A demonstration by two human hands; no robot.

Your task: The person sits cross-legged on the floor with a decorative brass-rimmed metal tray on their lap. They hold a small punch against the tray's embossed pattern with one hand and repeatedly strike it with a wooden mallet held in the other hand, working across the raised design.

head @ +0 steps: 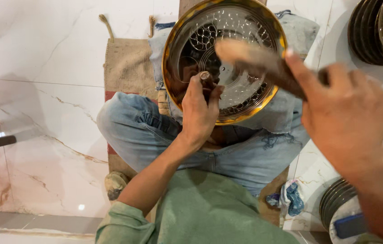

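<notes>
A round brass plate [245, 113] with a punched scale-like pattern rests on my lap, over my crossed jeans-clad legs. My left hand [199, 110] is shut on a small metal punch [205, 76] whose tip stands on the plate's surface. My right hand [347, 117] is raised above the plate's right side and grips a wooden mallet [252, 56], which is blurred by motion. The mallet head hangs over the plate's upper middle.
I sit on a burlap mat [126, 68] on a white marble floor [42, 90]. Stacks of metal plates stand at the upper right [376, 31] and lower right [333, 199]. A blue-white cloth [291, 199] lies by my right knee.
</notes>
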